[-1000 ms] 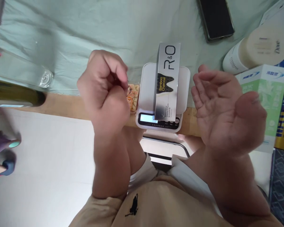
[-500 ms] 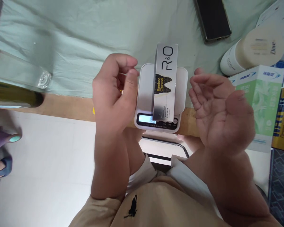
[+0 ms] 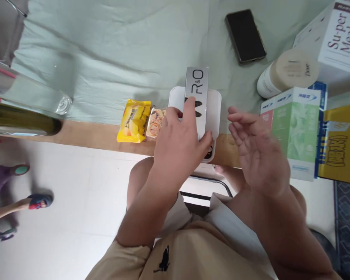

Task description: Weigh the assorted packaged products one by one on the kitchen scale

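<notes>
a pale green cloth [image 3: 119, 58], creased in long folds, covers a wooden table [image 3: 87, 134] whose bare edge shows along the near side; below it lies a white tiled floor [image 3: 70, 194], and at the far left edge someone else's foot in a sandal [image 3: 39, 201] stands on it. a small white kitchen scale [image 3: 217, 101] sits at the table's near edge, and a long silver r&o toothpaste box [image 3: 196, 91] lies flat along its platform, its far end jutting past the back of the scale. the left hand [image 3: 181, 146] is laid over the near end of the box and the front of the scale, fingers [image 3: 189, 111] curled down on the box's left side and the thumb out at its right edge, so the hand closes around the box; whether it presses or only rests, i cannot tell. the right hand [image 3: 258, 149] hovers just right of the scale, blurred, palm turned inward, fingers spread loosely and slightly bent, holding and touching nothing. just left of the scale lie a yellow snack packet [image 3: 133, 120] and a clear packet of biscuits [image 3: 156, 122], touching each other, the clear one partly under the left hand. farther back on the cloth lies a black phone [image 3: 245, 35], face dark. at the right stand a white dove jar [image 3: 288, 72] on its side, a green and white carton [image 3: 294, 128], a yellow box [image 3: 342, 144] and a white su-per meal box [image 3: 342, 37], packed close. a dark green bottle [image 3: 20, 121] lies at the left edge.
</notes>
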`<state>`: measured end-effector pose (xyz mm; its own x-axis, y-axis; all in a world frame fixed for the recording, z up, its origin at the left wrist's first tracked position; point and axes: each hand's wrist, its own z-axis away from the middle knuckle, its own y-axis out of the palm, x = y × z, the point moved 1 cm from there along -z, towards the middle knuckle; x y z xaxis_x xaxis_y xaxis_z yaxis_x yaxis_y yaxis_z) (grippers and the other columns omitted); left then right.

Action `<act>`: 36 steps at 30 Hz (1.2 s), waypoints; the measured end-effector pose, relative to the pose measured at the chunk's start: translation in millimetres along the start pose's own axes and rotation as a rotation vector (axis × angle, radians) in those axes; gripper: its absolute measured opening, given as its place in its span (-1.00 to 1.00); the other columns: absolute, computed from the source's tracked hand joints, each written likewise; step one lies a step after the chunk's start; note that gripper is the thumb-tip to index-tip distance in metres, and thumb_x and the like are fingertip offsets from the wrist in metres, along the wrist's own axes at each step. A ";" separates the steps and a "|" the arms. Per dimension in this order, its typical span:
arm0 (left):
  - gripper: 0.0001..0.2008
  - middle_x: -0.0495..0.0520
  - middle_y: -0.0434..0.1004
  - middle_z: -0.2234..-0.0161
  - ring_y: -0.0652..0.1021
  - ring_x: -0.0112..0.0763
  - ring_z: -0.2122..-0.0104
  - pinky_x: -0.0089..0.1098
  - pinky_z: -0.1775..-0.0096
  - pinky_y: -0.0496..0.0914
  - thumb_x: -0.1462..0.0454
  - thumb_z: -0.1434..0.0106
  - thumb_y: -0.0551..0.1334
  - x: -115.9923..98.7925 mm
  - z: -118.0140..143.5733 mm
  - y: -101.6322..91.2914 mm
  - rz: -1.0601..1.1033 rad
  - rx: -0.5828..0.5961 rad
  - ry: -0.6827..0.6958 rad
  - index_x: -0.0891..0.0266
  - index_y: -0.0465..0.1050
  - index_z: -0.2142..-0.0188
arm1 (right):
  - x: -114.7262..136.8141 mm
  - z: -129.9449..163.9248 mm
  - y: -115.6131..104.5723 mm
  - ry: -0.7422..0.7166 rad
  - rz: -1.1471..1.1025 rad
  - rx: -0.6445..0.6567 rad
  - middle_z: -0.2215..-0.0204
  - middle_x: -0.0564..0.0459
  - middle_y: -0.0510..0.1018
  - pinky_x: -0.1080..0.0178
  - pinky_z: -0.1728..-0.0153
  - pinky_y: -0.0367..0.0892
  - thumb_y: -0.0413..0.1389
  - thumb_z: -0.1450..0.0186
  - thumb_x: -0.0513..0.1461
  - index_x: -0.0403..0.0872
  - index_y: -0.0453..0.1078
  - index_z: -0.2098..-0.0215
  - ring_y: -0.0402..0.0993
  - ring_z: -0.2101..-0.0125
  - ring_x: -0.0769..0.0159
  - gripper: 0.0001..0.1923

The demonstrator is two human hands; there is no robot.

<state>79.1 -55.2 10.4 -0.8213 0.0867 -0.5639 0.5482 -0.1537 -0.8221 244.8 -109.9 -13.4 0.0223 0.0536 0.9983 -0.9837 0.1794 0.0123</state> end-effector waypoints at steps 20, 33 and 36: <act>-0.26 -0.01 0.58 0.00 0.56 -0.49 0.12 0.31 -0.22 0.42 0.53 -0.30 0.27 127.8 -104.7 -143.1 -0.045 -0.014 -0.097 0.17 0.32 -0.45 | -2.8 -9.3 14.7 -0.062 -0.103 0.030 -0.11 0.26 0.67 0.22 -0.53 0.32 0.10 -0.51 0.12 0.31 0.63 -0.04 0.48 -0.37 0.37 -0.69; -0.24 -0.12 0.59 0.04 0.55 -0.72 0.20 0.15 -0.24 0.44 0.64 -0.22 0.29 180.8 -145.3 -112.6 0.097 0.334 -0.069 0.14 0.39 -0.35 | 0.0 -14.0 22.0 -0.060 -0.086 -0.012 -0.12 0.14 0.70 0.18 -0.49 0.36 0.12 -0.50 0.11 0.19 0.64 -0.03 0.52 -0.34 0.33 -0.65; -0.39 -0.08 0.60 -0.07 0.54 -0.69 0.10 0.13 -0.29 0.35 0.45 -0.34 0.34 177.2 -141.9 -116.8 0.058 0.297 -0.051 0.10 0.45 -0.35 | -1.0 -13.8 22.2 -0.056 -0.076 -0.019 -0.10 0.18 0.70 0.14 -0.50 0.36 0.10 -0.50 0.13 0.27 0.64 -0.02 0.52 -0.35 0.30 -0.67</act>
<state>-108.0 117.8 -4.8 -0.8008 0.0212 -0.5985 0.5305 -0.4388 -0.7253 225.4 -92.4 -14.9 0.0859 -0.0154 0.9962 -0.9761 0.1991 0.0872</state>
